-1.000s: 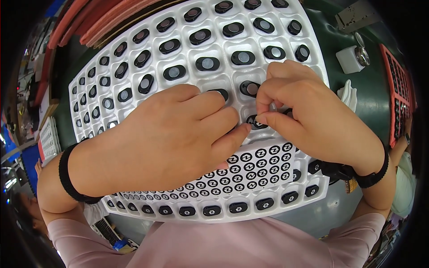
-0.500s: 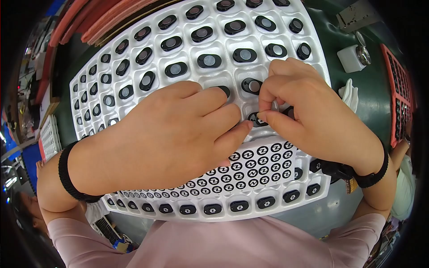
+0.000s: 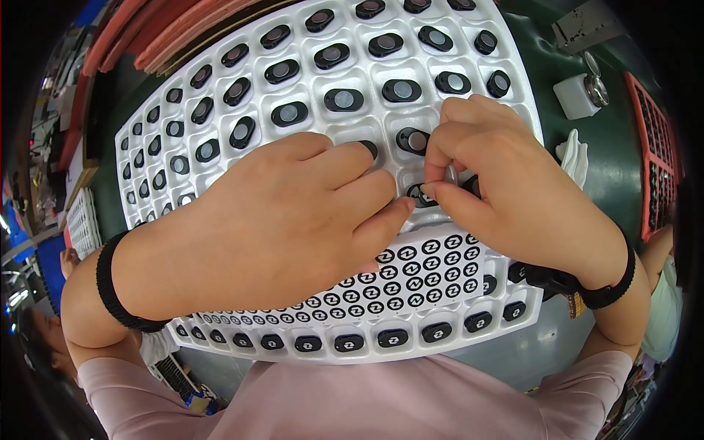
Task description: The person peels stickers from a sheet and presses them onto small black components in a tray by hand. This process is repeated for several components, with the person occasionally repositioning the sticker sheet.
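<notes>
A white molded tray [image 3: 506, 125] holds rows of black oval pieces [image 3: 344, 100], most with a grey round disc; those in the nearest row bear a white mark. Across its near part lies a white sheet [image 3: 411, 282] of round black-and-white stickers. My left hand [image 3: 286, 220] reaches over tray and sheet with curled fingers. Its forefinger tip touches the edge of one oval piece [image 3: 416, 198], and its thumb tip rests by the sheet. Thumb and forefinger of my right hand [image 3: 499, 176] pinch together over that same piece, where a small round sticker [image 3: 427, 196] shows partly beneath the thumb.
Right of the tray stand a white bottle [image 3: 579, 97] with a metal top and a crumpled white cloth [image 3: 573, 155]. Beyond them is a red tray [image 3: 653, 158] of dark pieces. Red-pink foam trays [image 3: 158, 37] are stacked at far left. Other people sit at both sides.
My two hands stay almost still over the same piece; the right thumb has shifted very slightly. At the right, another person's arm has moved a little.
</notes>
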{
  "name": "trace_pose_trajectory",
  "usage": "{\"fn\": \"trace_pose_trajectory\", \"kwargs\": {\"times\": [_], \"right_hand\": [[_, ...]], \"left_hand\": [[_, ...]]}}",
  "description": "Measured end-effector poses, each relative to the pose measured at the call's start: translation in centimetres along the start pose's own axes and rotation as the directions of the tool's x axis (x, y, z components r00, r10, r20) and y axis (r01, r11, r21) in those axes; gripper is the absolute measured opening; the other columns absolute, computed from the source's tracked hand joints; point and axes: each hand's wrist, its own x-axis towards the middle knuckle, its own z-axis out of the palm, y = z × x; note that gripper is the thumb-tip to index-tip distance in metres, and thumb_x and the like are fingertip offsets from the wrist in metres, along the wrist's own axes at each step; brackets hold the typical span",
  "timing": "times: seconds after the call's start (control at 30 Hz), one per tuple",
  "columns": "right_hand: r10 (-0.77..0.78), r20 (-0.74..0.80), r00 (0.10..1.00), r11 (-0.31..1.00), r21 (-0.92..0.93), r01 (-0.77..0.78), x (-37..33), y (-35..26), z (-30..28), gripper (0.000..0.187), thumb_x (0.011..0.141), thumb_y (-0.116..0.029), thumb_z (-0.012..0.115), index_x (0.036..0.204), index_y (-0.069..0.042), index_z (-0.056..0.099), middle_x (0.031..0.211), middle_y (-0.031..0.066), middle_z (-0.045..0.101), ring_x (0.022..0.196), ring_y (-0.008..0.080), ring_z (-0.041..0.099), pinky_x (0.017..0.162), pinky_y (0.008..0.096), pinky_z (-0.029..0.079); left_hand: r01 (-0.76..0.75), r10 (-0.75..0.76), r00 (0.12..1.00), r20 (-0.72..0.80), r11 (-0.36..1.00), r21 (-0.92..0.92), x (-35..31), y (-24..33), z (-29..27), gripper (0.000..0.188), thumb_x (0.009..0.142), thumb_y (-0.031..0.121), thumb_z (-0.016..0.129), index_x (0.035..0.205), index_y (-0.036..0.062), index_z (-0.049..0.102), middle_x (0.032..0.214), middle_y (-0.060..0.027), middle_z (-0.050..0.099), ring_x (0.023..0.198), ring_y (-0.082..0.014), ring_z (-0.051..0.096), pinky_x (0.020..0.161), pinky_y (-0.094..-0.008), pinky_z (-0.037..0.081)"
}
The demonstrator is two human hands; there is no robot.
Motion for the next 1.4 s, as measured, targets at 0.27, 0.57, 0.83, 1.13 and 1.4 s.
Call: {"fn": "trace_pose_trajectory", "kwargs": {"times": [0.27,0.57,0.83,1.13,1.4], "right_hand": [[0.017,0.000,1.000,1.000,-0.025,-0.017,0.0,-0.1,-0.2,0.009,0.080,-0.003,0.069,0.084,0.000,0.062,0.083,0.0121,0.057,0.087,0.0310,0.058,0.080,0.0408,0.045],[-0.046,0.067,0.997,0.999,0.013,0.045,-1.6,-0.2,-3.0,0.015,0.082,-0.006,0.073,0.090,-0.003,0.061,0.102,0.0105,0.069,0.090,0.0302,0.057,0.085,0.0410,0.044],[-0.209,0.259,0.943,0.956,-0.148,0.253,-4.1,-0.6,-3.9,0.040,0.090,-0.044,0.069,0.098,-0.007,0.059,0.134,0.0082,0.069,0.090,0.0288,0.054,0.085,0.0416,0.040],[-0.254,0.279,0.926,0.933,-0.181,0.310,-4.5,-1.5,-2.9,0.060,0.082,-0.061,0.069,0.103,-0.006,0.058,0.138,0.0088,0.067,0.088,0.0268,0.052,0.079,0.0386,0.039],[-0.204,0.290,0.935,0.950,-0.170,0.261,-4.3,-1.9,-2.6,0.070,0.077,-0.063,0.071,0.110,-0.002,0.058,0.139,0.0104,0.066,0.088,0.0260,0.053,0.077,0.0379,0.039]], "left_hand": [[-0.004,0.004,1.000,0.026,1.000,0.004,0.2,0.0,-0.2,0.064,0.074,0.034,0.078,0.129,0.0072,0.064,0.108,-0.0084,0.060,0.098,-0.0281,0.061,0.082,-0.0418,0.054],[-0.003,0.002,1.000,-0.018,0.999,-0.034,-0.1,-0.1,-0.1,0.061,0.078,0.035,0.078,0.129,0.0065,0.063,0.110,-0.0087,0.060,0.099,-0.0282,0.061,0.083,-0.0415,0.054],[-0.013,0.012,0.999,-0.041,1.000,-0.021,-0.3,-0.1,0.2,0.059,0.080,0.035,0.078,0.128,0.0053,0.063,0.110,-0.0085,0.060,0.101,-0.0275,0.061,0.083,-0.0413,0.054],[-0.022,0.021,0.999,-0.033,1.000,-0.014,-0.2,-0.1,0.4,0.059,0.079,0.035,0.079,0.126,0.0049,0.063,0.109,-0.0079,0.060,0.101,-0.0275,0.061,0.083,-0.0405,0.054],[-0.025,0.025,1.000,-0.014,1.000,-0.006,0.0,-0.2,0.3,0.059,0.076,0.034,0.079,0.126,0.0052,0.063,0.109,-0.0071,0.060,0.103,-0.0272,0.060,0.084,-0.0399,0.053]]}}
